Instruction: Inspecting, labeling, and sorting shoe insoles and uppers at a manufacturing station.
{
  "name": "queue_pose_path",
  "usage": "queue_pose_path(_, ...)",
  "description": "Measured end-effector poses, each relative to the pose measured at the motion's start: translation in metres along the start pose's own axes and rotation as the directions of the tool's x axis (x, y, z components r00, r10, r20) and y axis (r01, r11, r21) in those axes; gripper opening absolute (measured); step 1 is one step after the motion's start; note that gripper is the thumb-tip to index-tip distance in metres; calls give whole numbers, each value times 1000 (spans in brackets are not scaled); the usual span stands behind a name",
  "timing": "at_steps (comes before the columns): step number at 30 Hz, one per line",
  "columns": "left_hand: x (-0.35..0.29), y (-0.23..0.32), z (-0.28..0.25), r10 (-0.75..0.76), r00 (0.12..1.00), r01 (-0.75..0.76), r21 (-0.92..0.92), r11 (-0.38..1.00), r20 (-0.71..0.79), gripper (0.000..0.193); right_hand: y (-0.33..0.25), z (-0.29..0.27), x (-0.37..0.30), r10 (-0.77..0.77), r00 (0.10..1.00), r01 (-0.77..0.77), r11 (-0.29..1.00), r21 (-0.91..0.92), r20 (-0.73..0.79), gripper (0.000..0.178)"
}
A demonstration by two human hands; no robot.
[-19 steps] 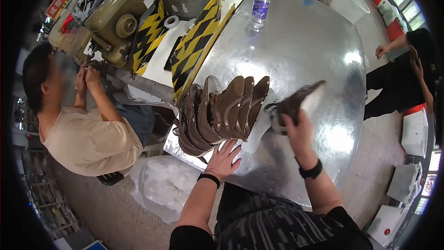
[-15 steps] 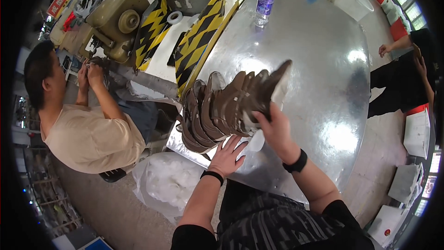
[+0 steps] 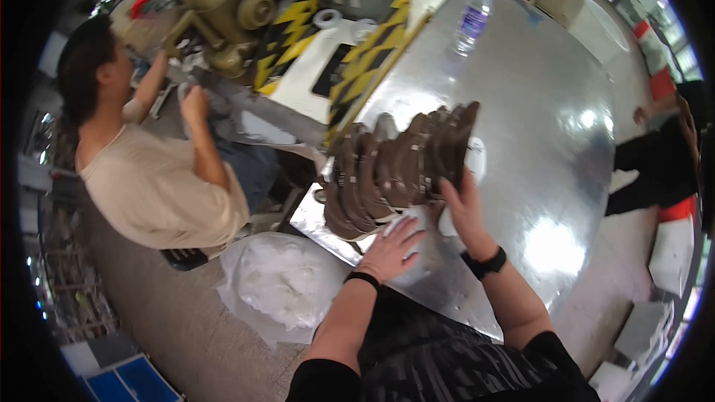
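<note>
A row of several brown pieces that look like shoe uppers (image 3: 402,160) stands on edge, packed together, on the metal-topped table. At the right end of the row, my right hand (image 3: 469,212) pinches the near edge of the last piece, its thumb on the brown side and its fingers on the far right side. My left hand (image 3: 391,253) lies by the near lower edge of the row, fingers spread; whether the fingertips touch the uppers is hard to tell. A pale round patch or piece (image 3: 477,160) shows just beyond the end upper.
A water bottle (image 3: 475,21) stands at the table's far side. Left of the table are a striped bin (image 3: 372,59), a phone (image 3: 332,71), a tape roll (image 3: 326,18) and a sewing machine (image 3: 231,15) with a seated person (image 3: 156,179). A white bag (image 3: 287,283) sits below; another person (image 3: 655,156) is right.
The end upper, tilted rightward before, now stands closer against the row with my right hand still at it. The view has shifted, and the seated person's hands have moved apart.
</note>
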State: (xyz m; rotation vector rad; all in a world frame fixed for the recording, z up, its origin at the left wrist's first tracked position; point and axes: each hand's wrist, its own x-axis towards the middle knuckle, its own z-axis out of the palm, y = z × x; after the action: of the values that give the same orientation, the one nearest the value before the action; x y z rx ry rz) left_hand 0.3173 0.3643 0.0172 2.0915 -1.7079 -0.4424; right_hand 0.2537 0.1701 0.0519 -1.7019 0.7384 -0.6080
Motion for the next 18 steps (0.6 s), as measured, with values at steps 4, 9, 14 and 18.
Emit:
queue_pose_path(4, 1, -6, 13, 47, 998, -48, -20, 999, -44, 53, 10, -31, -20, -54, 996, 68, 976, 205, -73, 46)
queue_pose_path(9, 1, 1, 5, 36, 999, -36, 3, 999, 1, 55, 34, -63, -50, 54, 997, -52, 998, 46, -57, 44)
queue_pose_path(14, -5, 5, -2, 10, 999, -11, 19, 1000, 50, 56, 48, -75, -74, -1, 1000, 5, 902, -431, 8, 47)
queue_pose_path(18, -6, 4, 7, 13, 999, -13, 14, 1000, 31, 56, 70, -72, -90, -50, 981, 181, 568, -803, 186, 50)
